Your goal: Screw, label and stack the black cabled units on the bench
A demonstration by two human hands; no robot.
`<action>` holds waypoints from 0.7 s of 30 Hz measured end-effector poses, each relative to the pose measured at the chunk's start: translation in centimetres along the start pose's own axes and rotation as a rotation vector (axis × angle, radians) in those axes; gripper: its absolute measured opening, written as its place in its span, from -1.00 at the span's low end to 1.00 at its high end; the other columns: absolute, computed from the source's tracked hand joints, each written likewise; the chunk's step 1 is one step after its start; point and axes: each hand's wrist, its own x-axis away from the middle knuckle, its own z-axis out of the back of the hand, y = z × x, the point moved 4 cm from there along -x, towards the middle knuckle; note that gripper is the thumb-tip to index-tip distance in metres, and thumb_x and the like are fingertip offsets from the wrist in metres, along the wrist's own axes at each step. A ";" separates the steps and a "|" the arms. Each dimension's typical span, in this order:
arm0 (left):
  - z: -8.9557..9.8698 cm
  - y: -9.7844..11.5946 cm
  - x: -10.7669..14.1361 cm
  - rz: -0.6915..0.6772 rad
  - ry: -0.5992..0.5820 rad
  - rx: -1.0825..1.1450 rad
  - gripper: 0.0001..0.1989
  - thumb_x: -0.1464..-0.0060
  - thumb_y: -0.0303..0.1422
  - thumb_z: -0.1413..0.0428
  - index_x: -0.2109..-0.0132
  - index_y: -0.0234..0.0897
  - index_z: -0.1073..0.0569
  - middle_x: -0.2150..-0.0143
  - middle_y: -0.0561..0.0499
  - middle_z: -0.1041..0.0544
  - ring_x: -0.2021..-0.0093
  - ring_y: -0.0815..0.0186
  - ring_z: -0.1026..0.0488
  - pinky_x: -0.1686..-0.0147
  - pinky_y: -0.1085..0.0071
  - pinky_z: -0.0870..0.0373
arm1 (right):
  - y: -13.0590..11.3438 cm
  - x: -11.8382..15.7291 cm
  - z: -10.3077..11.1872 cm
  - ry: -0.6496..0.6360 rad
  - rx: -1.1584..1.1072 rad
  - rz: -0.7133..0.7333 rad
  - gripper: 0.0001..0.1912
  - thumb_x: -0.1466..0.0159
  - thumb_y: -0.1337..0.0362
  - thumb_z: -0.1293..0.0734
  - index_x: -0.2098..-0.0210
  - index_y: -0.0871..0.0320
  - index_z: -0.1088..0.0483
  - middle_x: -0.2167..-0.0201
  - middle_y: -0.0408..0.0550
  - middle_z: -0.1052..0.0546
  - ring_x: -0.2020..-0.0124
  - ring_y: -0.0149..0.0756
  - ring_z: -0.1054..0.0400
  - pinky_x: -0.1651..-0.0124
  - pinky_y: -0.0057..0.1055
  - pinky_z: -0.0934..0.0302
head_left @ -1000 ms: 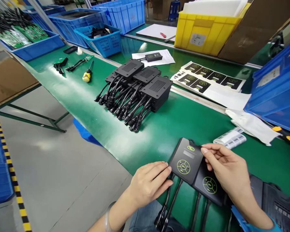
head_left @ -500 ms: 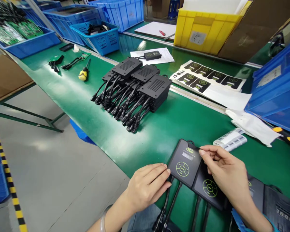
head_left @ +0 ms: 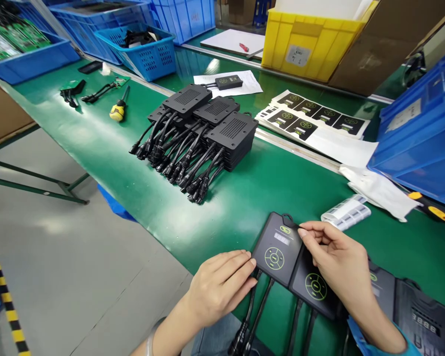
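Blue bin (head_left: 33, 62) at the bench's (head_left: 282, 190) left end holds green PCBs (head_left: 18, 35); blue basket (head_left: 148, 62), black parts (head_left: 139, 37); yellow bin (head_left: 319, 47), white sheets (head_left: 319, 7). Can't see inside R-side bin (head_left: 426, 131). My R hand (head_left: 335, 257) hides part of the 2nd ctrlr (head_left: 298, 282). Black ctrlr (head_left: 273, 240), w/ green ring + small display, sits by the near edge. My L hand (head_left: 218, 284), loosely open, touches its left side; R thumb + index pinch together at its upper-right corner, exact hold unclear.
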 end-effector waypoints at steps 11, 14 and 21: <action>0.1 0.1 0.0 -0.005 0.006 -0.002 -0.79 -0.24 -0.46 -0.14 0.00 -0.45 -0.50 0.12 -0.16 -0.64 0.08 0.20 -0.61 0.06 0.30 -0.62 | 0.0 0.0 0.0 -0.012 0.027 -0.014 -0.67 -0.16 -0.03 -0.40 0.28 0.09 -0.55 0.50 -0.14 -0.48 0.62 -0.49 -0.22 0.61 -0.53 -0.13; 0.1 0.0 0.0 -0.002 0.005 -0.008 -0.79 -0.24 -0.46 -0.14 0.00 -0.45 -0.50 0.12 -0.15 -0.64 0.08 0.20 -0.61 0.06 0.30 -0.62 | 0.1 -0.1 0.0 -0.014 0.042 -0.015 -0.68 -0.16 -0.03 -0.40 0.29 0.08 -0.54 0.50 -0.15 -0.48 0.60 -0.48 -0.25 0.59 -0.54 -0.16; 0.1 0.1 0.0 -0.002 0.006 -0.002 -0.79 -0.22 -0.49 -0.16 0.01 -0.47 -0.51 0.12 -0.16 -0.64 0.08 0.19 -0.60 0.05 0.30 -0.61 | 0.0 0.0 0.1 -0.013 0.061 -0.017 -0.67 -0.15 -0.03 -0.39 0.29 0.09 -0.54 0.51 -0.15 -0.48 0.58 -0.46 -0.27 0.59 -0.54 -0.18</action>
